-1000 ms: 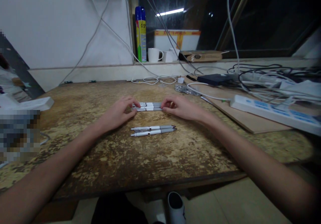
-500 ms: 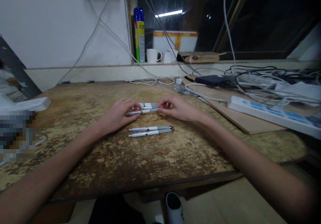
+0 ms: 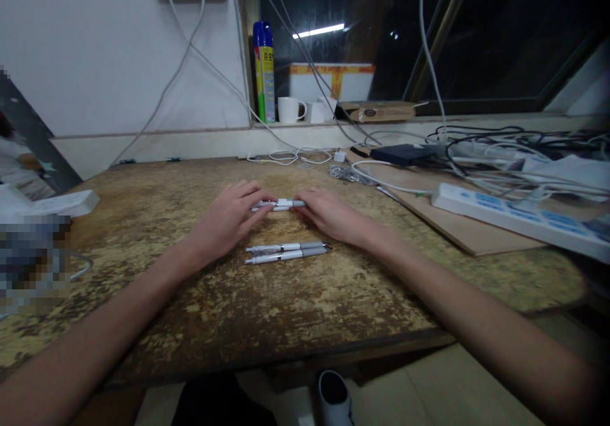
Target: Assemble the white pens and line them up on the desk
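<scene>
Between my hands lies a small group of white and grey pens (image 3: 284, 204), side by side and pointing across the table. My left hand (image 3: 227, 217) is closed on their left ends, thumb on the near side and fingers on the far side. At the right ends, my right hand (image 3: 328, 215) pinches the pens, its fingers curled over them. The hands cover both ends, so I cannot tell how many pens are there. Nearer to me, two similar click pens (image 3: 286, 254) lie almost parallel, touching nothing but the table and perhaps each other.
The worn wooden table (image 3: 295, 305) carries a brown board (image 3: 471, 229) and a white power strip (image 3: 519, 219) at right, with tangled cables (image 3: 515, 146) behind. A spray can (image 3: 264, 73) and a white mug (image 3: 290, 109) stand on the sill.
The near pen of the held group, which lay slightly apart and slanted, is now up against the others. My right hand has turned and curled over the right ends.
</scene>
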A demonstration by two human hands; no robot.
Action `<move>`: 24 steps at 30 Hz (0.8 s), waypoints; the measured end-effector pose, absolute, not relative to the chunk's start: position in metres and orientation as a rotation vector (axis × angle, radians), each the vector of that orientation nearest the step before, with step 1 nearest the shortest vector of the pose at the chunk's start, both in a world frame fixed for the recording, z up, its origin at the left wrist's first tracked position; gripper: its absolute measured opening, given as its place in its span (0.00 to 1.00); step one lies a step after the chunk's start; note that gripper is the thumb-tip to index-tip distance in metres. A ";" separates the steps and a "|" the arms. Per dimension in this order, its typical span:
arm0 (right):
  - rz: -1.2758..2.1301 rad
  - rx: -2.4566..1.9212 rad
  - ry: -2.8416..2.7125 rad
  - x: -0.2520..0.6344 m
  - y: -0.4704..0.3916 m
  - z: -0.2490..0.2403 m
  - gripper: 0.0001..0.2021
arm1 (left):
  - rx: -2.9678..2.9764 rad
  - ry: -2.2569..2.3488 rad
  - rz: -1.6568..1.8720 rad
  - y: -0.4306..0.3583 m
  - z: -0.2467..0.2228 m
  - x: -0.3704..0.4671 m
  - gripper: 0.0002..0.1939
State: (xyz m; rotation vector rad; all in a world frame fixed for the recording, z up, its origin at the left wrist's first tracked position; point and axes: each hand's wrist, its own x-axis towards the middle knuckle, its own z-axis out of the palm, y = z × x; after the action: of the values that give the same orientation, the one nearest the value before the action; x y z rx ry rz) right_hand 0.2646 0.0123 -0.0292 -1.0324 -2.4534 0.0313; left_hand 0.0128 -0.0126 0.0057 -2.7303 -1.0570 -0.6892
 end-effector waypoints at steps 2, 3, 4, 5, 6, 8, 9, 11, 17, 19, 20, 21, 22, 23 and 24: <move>-0.038 -1.105 -2.444 0.262 0.009 -0.026 0.08 | -2.687 -1.066 -0.629 -0.016 0.007 0.017 0.18; -0.057 -1.138 -2.442 0.261 0.007 -0.025 0.09 | -2.666 -1.081 -0.597 -0.017 0.007 0.020 0.18; -0.062 -1.168 -2.443 0.261 0.005 -0.024 0.10 | -2.648 -1.102 -0.566 -0.018 0.007 0.022 0.18; -0.055 -1.193 -2.447 0.260 0.004 -0.023 0.11 | -2.636 -1.128 -0.540 -0.019 0.007 0.025 0.18; -0.043 -1.213 -2.452 0.259 0.003 -0.022 0.12 | -2.626 -1.159 -0.521 -0.020 0.006 0.027 0.18; -0.044 -1.236 -2.454 0.257 0.003 -0.022 0.13 | -2.619 -1.254 -0.521 -0.020 0.004 0.030 0.18; -0.064 -1.238 -2.452 0.257 0.003 -0.023 0.14 | -2.625 -1.314 -0.537 -0.020 0.003 0.030 0.18; -0.115 -1.245 -2.436 0.256 0.005 -0.023 0.14 | -2.660 -1.414 -0.587 -0.018 0.001 0.030 0.20; 0.071 -1.092 -2.349 0.259 0.007 -0.020 0.09 | -2.762 -1.429 -0.761 -0.011 -0.002 0.022 0.20; 0.215 -1.012 -2.324 0.260 0.006 -0.019 0.13 | -2.775 -1.418 -0.775 -0.010 -0.004 0.019 0.20; 0.274 -0.986 -2.310 0.260 0.005 -0.018 0.14 | -2.788 -1.407 -0.781 -0.010 -0.004 0.018 0.20; 0.318 -0.966 -2.293 0.260 0.005 -0.018 0.15 | -2.803 -1.396 -0.789 -0.010 -0.005 0.018 0.20; 0.348 -0.947 -2.274 0.260 0.005 -0.018 0.15 | -2.817 -1.391 -0.798 -0.009 -0.005 0.017 0.20; 0.364 -0.927 -2.256 0.260 0.005 -0.018 0.15 | -2.828 -1.392 -0.808 -0.010 -0.006 0.017 0.20; 0.370 -0.907 -2.241 0.260 0.005 -0.018 0.13 | -2.835 -1.401 -0.815 -0.010 -0.006 0.017 0.20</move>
State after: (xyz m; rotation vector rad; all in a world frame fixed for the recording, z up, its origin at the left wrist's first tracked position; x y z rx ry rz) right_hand 0.2601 0.0051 -0.0185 -0.9069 -2.2407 0.3705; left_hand 0.0165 -0.0097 -0.0060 -2.8354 -1.4006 -0.8146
